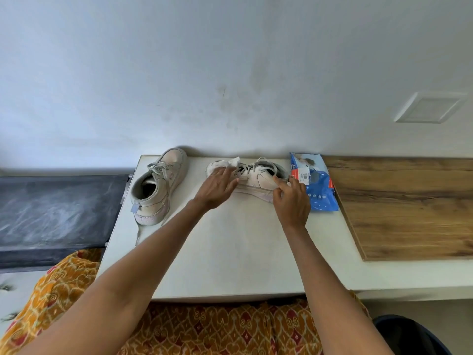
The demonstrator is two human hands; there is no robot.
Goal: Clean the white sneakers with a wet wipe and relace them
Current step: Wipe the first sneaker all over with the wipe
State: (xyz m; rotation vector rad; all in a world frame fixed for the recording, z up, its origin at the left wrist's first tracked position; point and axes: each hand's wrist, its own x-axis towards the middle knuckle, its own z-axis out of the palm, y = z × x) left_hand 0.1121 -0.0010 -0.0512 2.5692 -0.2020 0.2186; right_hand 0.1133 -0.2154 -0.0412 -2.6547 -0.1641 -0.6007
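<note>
Right grip [291, 198] is pinching the heel of the sneaker [256, 179]; left grip [217, 187] has straight fingers pressing a wet wipe [234, 162] onto its toe. Wipes pack [317, 185] sits just right on the tabletop [230, 252].

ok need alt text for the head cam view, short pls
Two bare hands work on a white sneaker lying on a white table: the left hand rests on its toe by a wet wipe, the right hand holds its heel. A second sneaker sits left, a blue wipes packet right.
</note>
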